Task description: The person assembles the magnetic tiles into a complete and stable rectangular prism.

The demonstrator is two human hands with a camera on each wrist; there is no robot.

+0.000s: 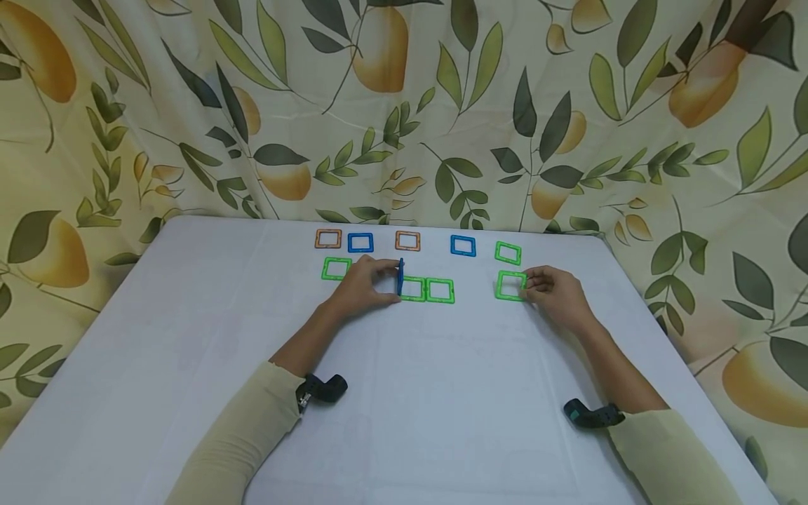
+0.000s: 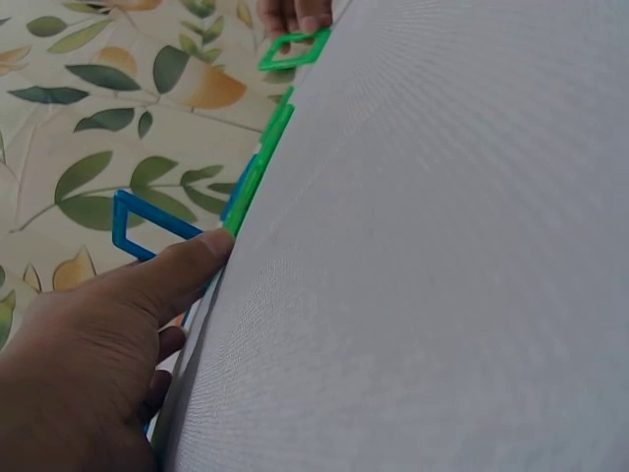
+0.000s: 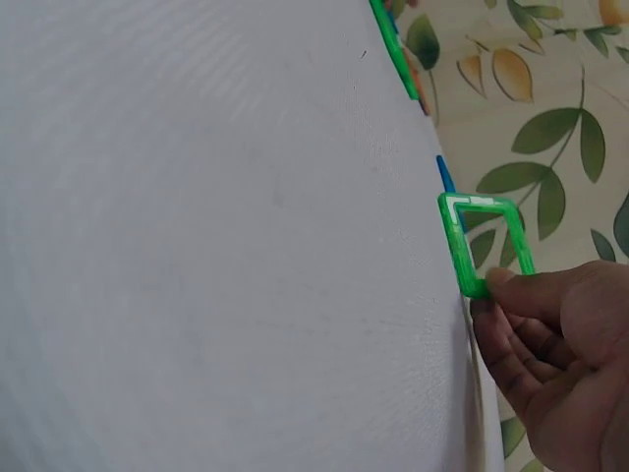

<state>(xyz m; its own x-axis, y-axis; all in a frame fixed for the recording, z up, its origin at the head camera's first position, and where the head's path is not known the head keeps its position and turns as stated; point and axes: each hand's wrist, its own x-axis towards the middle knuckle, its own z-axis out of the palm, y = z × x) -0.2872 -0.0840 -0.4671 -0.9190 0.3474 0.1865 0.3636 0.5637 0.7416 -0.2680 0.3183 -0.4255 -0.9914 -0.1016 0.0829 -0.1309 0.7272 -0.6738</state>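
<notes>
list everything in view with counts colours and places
table: 1, white, centre to foreground
backdrop: 1, cream with fruit and leaves, behind the table
lying green frames: 4, green, on the table, two side by side near centre
lying blue frames: 2, blue, near the far edge
orange frames: 2, orange, near the far edge
upright blue frame: 1, blue, in the left grip
held green frame: 1, green, in the right grip
wrist cameras: 2, black, left and right
sleeves: 2, pale beige, foreground
</notes>
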